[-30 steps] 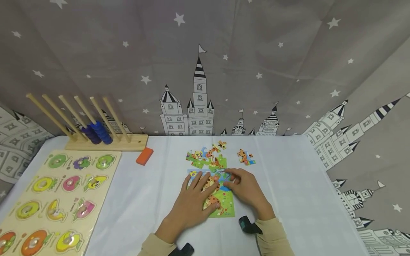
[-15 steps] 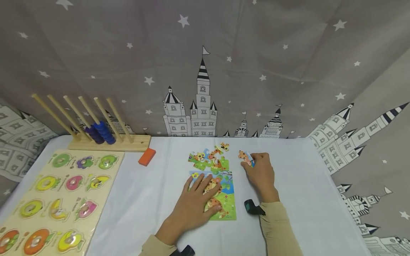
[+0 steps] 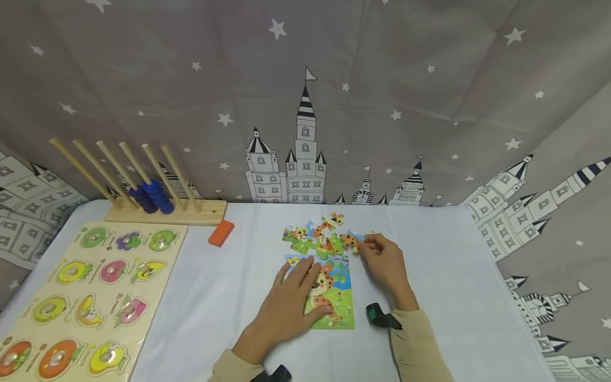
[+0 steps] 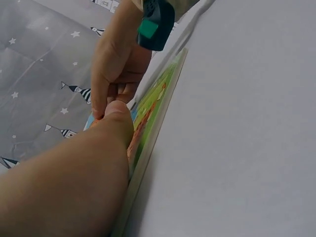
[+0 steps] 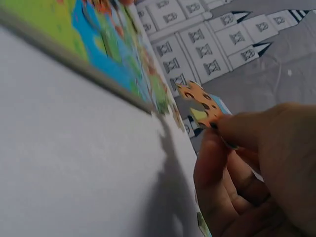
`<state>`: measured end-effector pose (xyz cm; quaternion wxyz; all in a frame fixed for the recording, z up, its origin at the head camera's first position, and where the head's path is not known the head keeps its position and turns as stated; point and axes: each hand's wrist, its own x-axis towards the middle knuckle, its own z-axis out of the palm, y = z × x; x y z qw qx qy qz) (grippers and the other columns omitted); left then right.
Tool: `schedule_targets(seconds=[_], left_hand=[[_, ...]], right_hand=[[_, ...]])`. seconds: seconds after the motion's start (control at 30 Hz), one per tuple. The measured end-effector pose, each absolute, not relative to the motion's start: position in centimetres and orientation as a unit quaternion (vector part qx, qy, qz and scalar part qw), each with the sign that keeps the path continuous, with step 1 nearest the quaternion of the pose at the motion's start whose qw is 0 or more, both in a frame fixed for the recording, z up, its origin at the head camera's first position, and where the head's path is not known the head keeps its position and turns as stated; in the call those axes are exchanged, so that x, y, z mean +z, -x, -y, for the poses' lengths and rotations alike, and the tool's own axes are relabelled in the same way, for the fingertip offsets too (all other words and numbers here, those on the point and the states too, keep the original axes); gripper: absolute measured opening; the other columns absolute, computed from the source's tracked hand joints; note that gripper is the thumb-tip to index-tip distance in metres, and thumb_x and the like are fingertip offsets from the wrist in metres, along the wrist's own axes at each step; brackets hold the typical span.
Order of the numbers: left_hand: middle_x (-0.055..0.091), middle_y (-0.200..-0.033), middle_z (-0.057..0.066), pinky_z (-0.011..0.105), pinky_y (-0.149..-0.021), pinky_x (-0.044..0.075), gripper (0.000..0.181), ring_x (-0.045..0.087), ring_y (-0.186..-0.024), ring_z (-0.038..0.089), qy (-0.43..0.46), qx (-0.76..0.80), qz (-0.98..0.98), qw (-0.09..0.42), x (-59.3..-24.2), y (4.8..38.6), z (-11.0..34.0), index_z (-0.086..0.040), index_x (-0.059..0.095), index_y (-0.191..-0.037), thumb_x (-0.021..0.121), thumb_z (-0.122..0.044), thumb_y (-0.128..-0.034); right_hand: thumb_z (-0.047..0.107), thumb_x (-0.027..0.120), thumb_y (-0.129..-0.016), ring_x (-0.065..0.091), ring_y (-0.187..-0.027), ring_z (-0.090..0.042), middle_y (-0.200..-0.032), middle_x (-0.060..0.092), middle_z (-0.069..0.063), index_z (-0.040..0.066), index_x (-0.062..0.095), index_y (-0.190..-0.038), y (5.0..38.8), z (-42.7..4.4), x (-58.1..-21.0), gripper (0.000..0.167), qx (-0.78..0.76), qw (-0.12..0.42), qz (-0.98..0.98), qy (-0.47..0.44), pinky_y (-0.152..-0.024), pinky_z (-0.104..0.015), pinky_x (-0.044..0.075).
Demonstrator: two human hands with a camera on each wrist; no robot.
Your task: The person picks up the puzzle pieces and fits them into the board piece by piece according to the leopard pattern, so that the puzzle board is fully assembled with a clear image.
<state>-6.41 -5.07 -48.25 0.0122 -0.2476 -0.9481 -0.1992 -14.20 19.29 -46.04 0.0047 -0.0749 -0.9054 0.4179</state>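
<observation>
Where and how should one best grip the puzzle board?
Probably pinch the board by its right edge, at the near corner, coming from the right: it lies flat with that thick edge bare, while the left hand covers its left part and pieces crowd its far edge.

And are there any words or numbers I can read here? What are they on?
None that I can read for sure.
Fruit board: little marks beside the fruits, too small to tell if they are letters.
Puzzle board: a tiny mark near the bottom right corner, too small to read.
Grey curtain: no letters I can see.
</observation>
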Motion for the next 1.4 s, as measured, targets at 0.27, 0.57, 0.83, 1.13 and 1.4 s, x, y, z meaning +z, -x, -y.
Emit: schedule_targets(seconds=[0.27,0.57,0.83,1.13,1.4], left_hand=[[0.024,-0.171,0.008,0.051,-0.129,0.022,0.099,0.027,-0.157,0.022,0.236,-0.210,0.949,0.013,-48.2,6.7,5.5,-0.008,0.026,-0.162,0.056,-0.070,-0.0922],[0.028,-0.169,0.005,0.054,-0.127,0.024,0.080,0.031,-0.155,0.027,0.258,-0.184,0.948,0.030,-48.7,6.6,5.5,-0.019,0.035,-0.160,0.049,-0.067,-0.0974],[0.030,-0.169,0.007,0.053,-0.127,0.025,0.076,0.031,-0.155,0.028,0.253,-0.167,0.952,0.029,-48.7,6.5,5.5,-0.019,0.039,-0.159,0.047,-0.065,-0.0992],[0.033,-0.167,0.008,0.050,-0.127,0.027,0.073,0.032,-0.155,0.028,0.241,-0.160,0.957,0.024,-48.4,6.5,5.5,-0.018,0.040,-0.158,0.048,-0.061,-0.1005],[0.033,-0.167,0.009,0.050,-0.127,0.028,0.071,0.031,-0.155,0.028,0.231,-0.165,0.959,0.019,-48.4,6.4,5.5,-0.018,0.039,-0.159,0.047,-0.060,-0.1013]], right_hand=[[0.020,0.073,-0.094,0.063,-0.060,-0.009,-0.079,0.074,-0.001,0.011,0.074,-0.119,11.9,-16.6,-45.1,0.027,0.460,-0.064,0.886,0.011,-0.068,-0.025,0.050],[0.026,0.078,-0.091,0.061,-0.067,-0.007,-0.080,0.073,0.000,0.010,0.079,-0.109,10.9,-14.3,-45.1,0.025,0.372,-0.051,0.927,-0.015,-0.061,-0.026,0.051],[0.020,0.080,-0.089,0.062,-0.072,-0.007,-0.084,0.072,0.001,0.008,0.079,-0.105,10.9,-14.4,-45.5,0.020,0.354,-0.036,0.934,-0.040,-0.065,-0.024,0.052],[0.017,0.078,-0.090,0.058,-0.072,-0.008,-0.087,0.071,0.000,0.009,0.078,-0.105,11.0,-14.8,-45.3,0.017,0.352,-0.051,0.933,-0.055,-0.063,-0.024,0.049],[0.015,0.077,-0.091,0.058,-0.070,-0.008,-0.081,0.069,-0.001,0.011,0.079,-0.098,10.9,-14.9,-45.5,0.009,0.358,-0.053,0.931,-0.053,-0.062,-0.025,0.049]])
